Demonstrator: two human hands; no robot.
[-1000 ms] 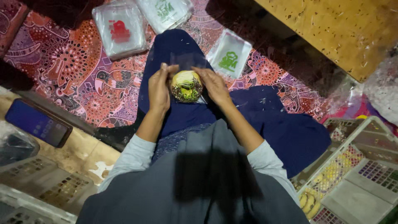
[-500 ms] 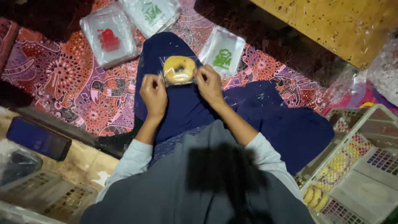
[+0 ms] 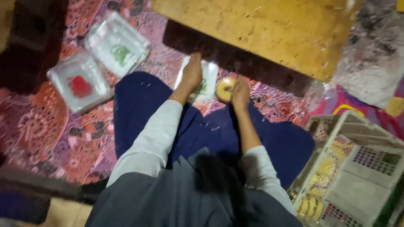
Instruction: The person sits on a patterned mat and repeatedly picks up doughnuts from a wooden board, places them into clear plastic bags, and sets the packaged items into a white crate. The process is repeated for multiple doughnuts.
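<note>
One yellow ring snack (image 3: 225, 88) — against right hand (image 3: 241, 91) fingers (image 3: 235, 84); left hand (image 3: 192, 72) on clear bag (image 3: 207, 80)

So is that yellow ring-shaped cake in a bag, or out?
Cannot tell: the yellow ring-shaped cake is in the right hand, and blur hides any wrap. The left hand rests on a clear bag.

Round yellow pastry (image 3: 225, 88), ring-shaped with a pale centre, sits upright against the right fingers, low over patterned cloth. Clear plastic bag (image 3: 205, 81) with green print lies flat just left.
</note>
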